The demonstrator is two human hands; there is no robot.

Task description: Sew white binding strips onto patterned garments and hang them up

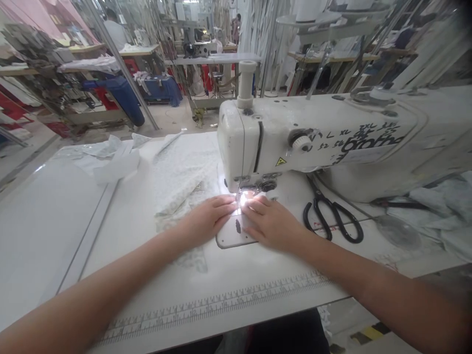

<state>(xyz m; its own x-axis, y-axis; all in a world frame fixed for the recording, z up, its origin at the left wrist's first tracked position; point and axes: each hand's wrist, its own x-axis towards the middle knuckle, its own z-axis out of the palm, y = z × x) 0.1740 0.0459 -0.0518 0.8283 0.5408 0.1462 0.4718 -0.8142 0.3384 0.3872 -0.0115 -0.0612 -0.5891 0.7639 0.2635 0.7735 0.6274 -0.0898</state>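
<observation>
My left hand point(212, 216) lies at the left of the needle area on a white sewing machine point(280, 142), its fingers closed on the edge of a white, pale-patterned fabric point(184, 184). From the right, my right hand point(275, 223) reaches in with its fingertips drawn together close to the needle. Lamp glare washes out what is between those fingers. Beneath both hands is the machine's metal plate point(230, 239). The fabric spreads over the table to the left and behind my left hand, partly hidden by it.
Black-handled scissors point(334, 216) lie right of my right hand. More patterned fabric point(431, 206) is heaped at the far right. A printed ruler scale point(206, 307) runs along the table's front edge. Paper-like white pieces point(118, 167) sit at the back left. Other sewing stations stand behind.
</observation>
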